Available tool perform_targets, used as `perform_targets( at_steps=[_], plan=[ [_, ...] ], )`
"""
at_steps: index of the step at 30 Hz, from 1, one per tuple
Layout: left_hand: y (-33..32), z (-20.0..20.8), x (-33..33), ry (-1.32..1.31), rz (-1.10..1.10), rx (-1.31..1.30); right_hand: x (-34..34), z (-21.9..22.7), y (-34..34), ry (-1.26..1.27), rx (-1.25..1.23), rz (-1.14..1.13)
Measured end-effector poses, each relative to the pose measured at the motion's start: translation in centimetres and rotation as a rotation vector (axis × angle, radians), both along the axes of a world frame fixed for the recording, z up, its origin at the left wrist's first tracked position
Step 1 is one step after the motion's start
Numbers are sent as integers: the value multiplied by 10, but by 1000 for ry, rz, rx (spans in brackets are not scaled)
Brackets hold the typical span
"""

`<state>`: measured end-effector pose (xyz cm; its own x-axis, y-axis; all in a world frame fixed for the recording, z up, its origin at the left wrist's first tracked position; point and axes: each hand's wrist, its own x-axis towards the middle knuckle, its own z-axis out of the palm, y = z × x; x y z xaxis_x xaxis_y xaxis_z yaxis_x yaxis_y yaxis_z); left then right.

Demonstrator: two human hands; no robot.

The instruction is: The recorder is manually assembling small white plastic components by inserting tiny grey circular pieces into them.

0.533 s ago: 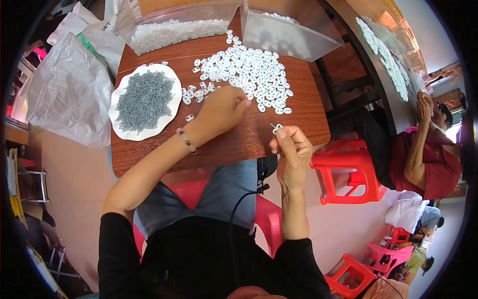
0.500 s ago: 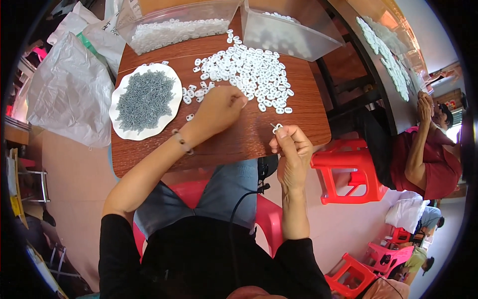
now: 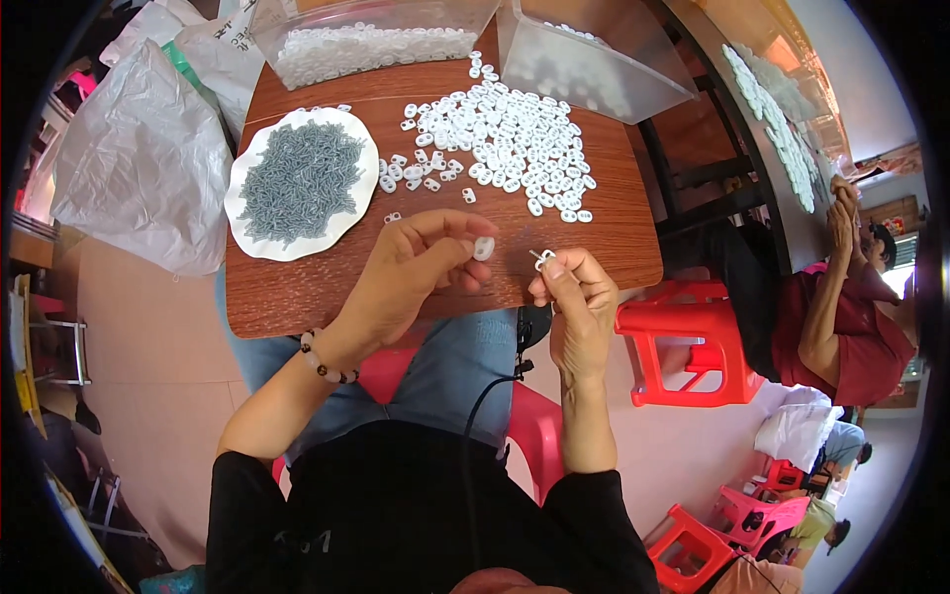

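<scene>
Between thumb and fingertips, my left hand [image 3: 401, 277] pinches a small white oval plastic piece [image 3: 483, 247]. To its right my right hand [image 3: 582, 302] is closed on a small white two-holed plastic piece [image 3: 543, 260], from which a thin pin points up and left. The two pieces are apart, just above the near part of the brown wooden table [image 3: 287, 302]. Beyond my hands lies a spread pile of white oval pieces [image 3: 515, 139]. Several white holed pieces [image 3: 432, 166] lie nearer. A scalloped white plate [image 3: 236, 203] at the left holds a heap of small grey pins [image 3: 302, 183].
Two clear plastic bins, one at the back left [image 3: 381, 18] and one at the back right [image 3: 594, 84], hold more white pieces. White plastic bags [image 3: 143, 158] stand at the left. A red stool [image 3: 683, 337] and a seated person [image 3: 861, 327] are at the right.
My left hand has come back from the pile toward my right hand, now pinching a white oval piece. My right hand stays nearly in place. The table has shifted slightly in the view.
</scene>
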<state>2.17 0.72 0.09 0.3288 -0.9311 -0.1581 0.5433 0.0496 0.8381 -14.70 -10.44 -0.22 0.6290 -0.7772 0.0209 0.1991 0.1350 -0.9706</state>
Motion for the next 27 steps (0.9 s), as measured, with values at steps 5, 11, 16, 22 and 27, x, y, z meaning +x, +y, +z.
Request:
perform_targets(
  at_steps=[5,11,16,22,27],
  plan=[
    [9,6,-7,84,-46,33,2,2,6,6,14,43],
    [12,-13,-11,79,-66,56,6,9,15,43,-51,53],
    [13,-19,-15,21,-98,25,4,5,13,46,-64,126],
    [12,-21,-18,-10,-100,36,5,8,18,5,-41,164],
    [12,-14,-18,-23,-103,52,4,9,19,5,-47,170]
  ],
)
